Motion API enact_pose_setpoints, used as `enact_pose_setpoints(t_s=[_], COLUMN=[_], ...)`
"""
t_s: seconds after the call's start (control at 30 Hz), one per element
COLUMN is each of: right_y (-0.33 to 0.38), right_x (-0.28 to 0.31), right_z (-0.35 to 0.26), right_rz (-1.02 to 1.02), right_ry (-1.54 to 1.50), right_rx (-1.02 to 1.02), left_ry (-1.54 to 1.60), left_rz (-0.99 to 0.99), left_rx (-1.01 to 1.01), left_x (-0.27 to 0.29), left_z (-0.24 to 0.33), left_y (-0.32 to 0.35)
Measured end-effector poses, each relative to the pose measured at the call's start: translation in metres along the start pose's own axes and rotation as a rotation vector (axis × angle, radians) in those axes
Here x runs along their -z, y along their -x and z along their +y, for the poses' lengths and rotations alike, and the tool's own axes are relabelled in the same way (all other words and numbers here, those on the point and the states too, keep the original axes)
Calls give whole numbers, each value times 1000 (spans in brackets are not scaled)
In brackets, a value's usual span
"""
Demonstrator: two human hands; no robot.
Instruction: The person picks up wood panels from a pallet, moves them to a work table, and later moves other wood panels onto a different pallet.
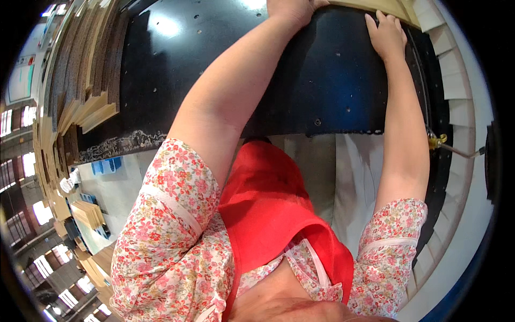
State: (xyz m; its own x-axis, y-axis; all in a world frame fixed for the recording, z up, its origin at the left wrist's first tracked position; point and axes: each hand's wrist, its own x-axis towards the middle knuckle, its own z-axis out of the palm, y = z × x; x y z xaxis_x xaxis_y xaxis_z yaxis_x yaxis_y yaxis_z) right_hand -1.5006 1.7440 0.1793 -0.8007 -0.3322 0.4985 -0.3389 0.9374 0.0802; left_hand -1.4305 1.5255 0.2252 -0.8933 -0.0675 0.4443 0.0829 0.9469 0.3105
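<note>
At the top edge of the picture lies a pale wooden board (375, 5) on a black worktop (322, 80). My right hand (387, 37) reaches to the board's near edge, its fingers stretched and slightly apart, with the tips touching the wood. Farther left, my left hand (292, 11) is cut off by the top of the picture. Its thumb points toward the board's left part, but the other fingers are out of sight, so its grip is hidden.
Stacked wooden strips (88, 70) stand along the worktop's left side. Pale blocks or panels (456, 75) line the curved right side. A metal rod with a yellow fitting (440, 141) juts out near my right forearm. More cut wood (88, 213) sits lower left.
</note>
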Motion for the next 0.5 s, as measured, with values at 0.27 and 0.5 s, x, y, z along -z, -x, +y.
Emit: enact_pose_setpoints(t_s=[0.27, 0.5], right_y=[2, 5], right_x=[6, 20], right_z=[-4, -13], right_rz=[-68, -177], right_ry=[-57, -69], right_rx=[-60, -124], left_ry=[-56, -65], left_rz=[29, 112], left_rx=[58, -15], left_x=[-20, -26], left_z=[-10, -15], left_y=[0, -1])
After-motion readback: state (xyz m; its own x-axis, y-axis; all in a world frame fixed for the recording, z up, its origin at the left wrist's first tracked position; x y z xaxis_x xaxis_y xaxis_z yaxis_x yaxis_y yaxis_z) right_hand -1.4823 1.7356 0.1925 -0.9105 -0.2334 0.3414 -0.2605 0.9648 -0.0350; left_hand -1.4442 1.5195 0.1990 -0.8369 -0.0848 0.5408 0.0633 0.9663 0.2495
